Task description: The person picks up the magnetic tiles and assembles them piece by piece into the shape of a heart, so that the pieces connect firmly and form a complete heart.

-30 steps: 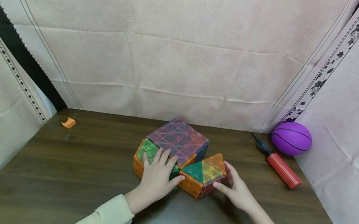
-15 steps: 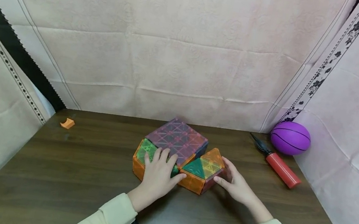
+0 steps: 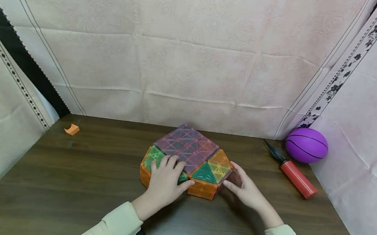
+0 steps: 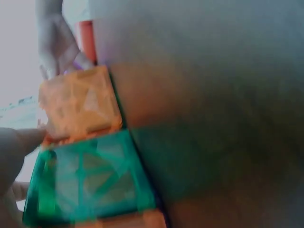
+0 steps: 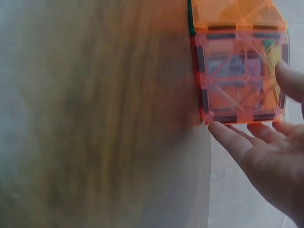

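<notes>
A structure of translucent magnetic tiles stands on the brown table. Its purple-topped block (image 3: 188, 146) is at the back, and a green-topped section (image 3: 155, 156) with orange sides adjoins it at the left. My left hand (image 3: 166, 181) rests on this green section, fingers spread forward and thumb toward the right. At the right, a smaller magnetic tile block (image 3: 211, 173), topped in green, yellow and orange, sits against the purple one. My right hand (image 3: 245, 189) holds its right side between thumb and fingers; the right wrist view shows the fingertips along the edge of its pink side tile (image 5: 237, 83).
A purple ball (image 3: 306, 145) lies at the back right corner, beside a red hand pump (image 3: 296, 176) with a black end. A small orange piece (image 3: 71, 129) is at the back left. Pale cloth (image 3: 195, 74) hangs behind the table and along both sides.
My right hand has swung the smaller block back and left, closing the gap against the purple block. The left hand has stayed on the green section.
</notes>
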`<state>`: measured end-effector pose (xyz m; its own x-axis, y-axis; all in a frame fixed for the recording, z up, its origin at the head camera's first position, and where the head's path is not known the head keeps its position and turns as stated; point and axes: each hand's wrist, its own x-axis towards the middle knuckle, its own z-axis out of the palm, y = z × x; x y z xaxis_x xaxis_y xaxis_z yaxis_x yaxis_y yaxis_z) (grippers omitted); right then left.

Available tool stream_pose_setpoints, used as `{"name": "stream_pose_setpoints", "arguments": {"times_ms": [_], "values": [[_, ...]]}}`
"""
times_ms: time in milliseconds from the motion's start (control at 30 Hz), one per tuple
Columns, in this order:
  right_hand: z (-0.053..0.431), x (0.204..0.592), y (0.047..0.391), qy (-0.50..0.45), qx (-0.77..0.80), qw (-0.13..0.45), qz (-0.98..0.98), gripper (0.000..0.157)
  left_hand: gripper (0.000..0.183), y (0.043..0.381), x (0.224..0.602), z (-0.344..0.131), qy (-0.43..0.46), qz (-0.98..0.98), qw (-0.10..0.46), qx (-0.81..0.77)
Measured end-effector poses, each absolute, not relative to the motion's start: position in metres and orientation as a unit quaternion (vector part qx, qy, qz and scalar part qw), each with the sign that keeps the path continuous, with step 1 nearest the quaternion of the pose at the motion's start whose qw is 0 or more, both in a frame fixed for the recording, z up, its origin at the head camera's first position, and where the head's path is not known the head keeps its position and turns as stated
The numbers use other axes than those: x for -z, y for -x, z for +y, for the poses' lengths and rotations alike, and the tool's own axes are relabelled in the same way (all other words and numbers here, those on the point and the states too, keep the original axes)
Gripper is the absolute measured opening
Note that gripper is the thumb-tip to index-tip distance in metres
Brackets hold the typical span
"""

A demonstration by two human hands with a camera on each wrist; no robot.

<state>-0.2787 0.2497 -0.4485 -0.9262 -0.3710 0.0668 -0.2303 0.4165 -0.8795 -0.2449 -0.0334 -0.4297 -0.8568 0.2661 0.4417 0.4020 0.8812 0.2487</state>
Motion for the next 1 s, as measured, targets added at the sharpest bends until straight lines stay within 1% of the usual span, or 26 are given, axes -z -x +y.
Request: {"name": "stream_pose_setpoints", "arguments": {"times_ms": [100, 167, 233, 400, 567, 700, 800, 833, 1000], "values": [[0.253, 0.447, 0.282, 0.176, 0.511, 0.086, 0.837, 0.08, 0.056, 0.247, 0.428, -0.045, 0.172, -0.935, 0.207, 0.229], [0.255, 0.446, 0.286, 0.168, 0.522, 0.099, 0.83, 0.081, 0.06, 0.247, 0.428, -0.054, 0.155, -0.928, 0.207, 0.269], [0.256, 0.444, 0.293, 0.16, 0.541, 0.106, 0.819, 0.079, 0.069, 0.246, 0.428, -0.061, 0.128, -0.924, 0.197, 0.3], [0.25, 0.44, 0.319, 0.128, 0.612, 0.11, 0.773, 0.069, 0.095, 0.233, 0.432, -0.071, 0.056, -0.921, 0.129, 0.362], [0.233, 0.437, 0.342, 0.093, 0.635, 0.12, 0.757, 0.069, 0.11, 0.209, 0.434, -0.066, -0.015, -0.881, 0.064, 0.468], [0.223, 0.437, 0.351, 0.067, 0.619, 0.135, 0.77, 0.064, 0.113, 0.189, 0.436, -0.056, -0.056, -0.818, 0.026, 0.571], [0.218, 0.436, 0.352, 0.054, 0.617, 0.143, 0.772, 0.061, 0.109, 0.182, 0.439, -0.049, -0.069, -0.776, 0.008, 0.627], [0.216, 0.433, 0.35, 0.047, 0.619, 0.146, 0.77, 0.059, 0.107, 0.18, 0.441, -0.048, -0.069, -0.767, 0.006, 0.637], [0.21, 0.431, 0.348, 0.028, 0.618, 0.153, 0.77, 0.062, 0.1, 0.179, 0.445, -0.046, -0.064, -0.749, 0.007, 0.66]]}}
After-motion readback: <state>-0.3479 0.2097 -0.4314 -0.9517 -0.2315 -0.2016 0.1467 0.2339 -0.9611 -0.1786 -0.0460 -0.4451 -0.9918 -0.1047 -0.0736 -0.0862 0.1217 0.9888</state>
